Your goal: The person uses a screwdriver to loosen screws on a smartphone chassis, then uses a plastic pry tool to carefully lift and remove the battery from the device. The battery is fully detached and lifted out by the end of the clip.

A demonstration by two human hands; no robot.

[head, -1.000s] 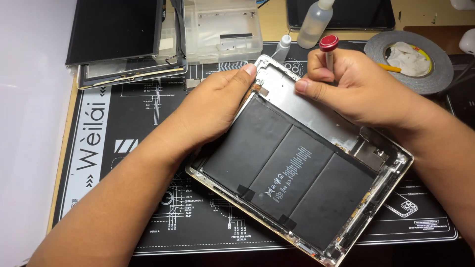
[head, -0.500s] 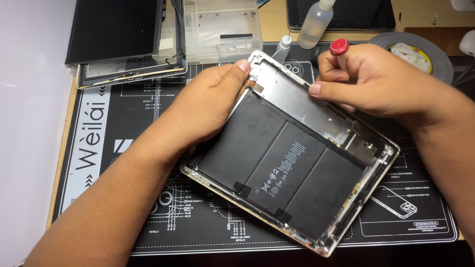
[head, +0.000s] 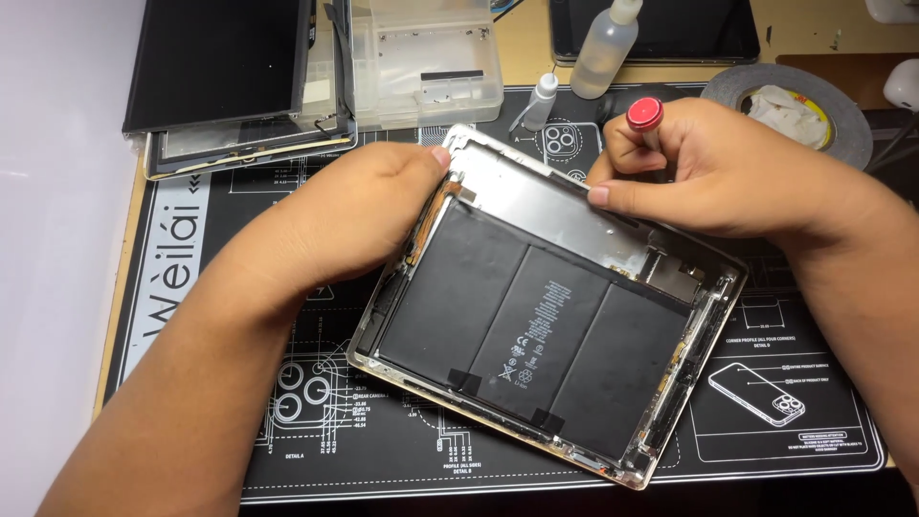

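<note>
Black printed rubber work mat [head: 220, 450] under everything. On it I see the opened silver metal tablet shell [head: 536, 196] with its three black battery cells [head: 536, 335]. My left hand [head: 354, 215] lies flat, bracing the shell's upper-left edge. My right hand [head: 713, 168] is fisted around a red-capped screwdriver [head: 644, 117], thumb on the shell's top edge.

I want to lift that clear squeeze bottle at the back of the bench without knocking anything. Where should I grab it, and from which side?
Grip the squeeze bottle around its round body, below the tapering white nozzle, probably coming from above and behind. Its base stands right at the far edge of the black work mat, with the right hand and its red-capped tool just in front, so a front approach looks crowded.
</note>
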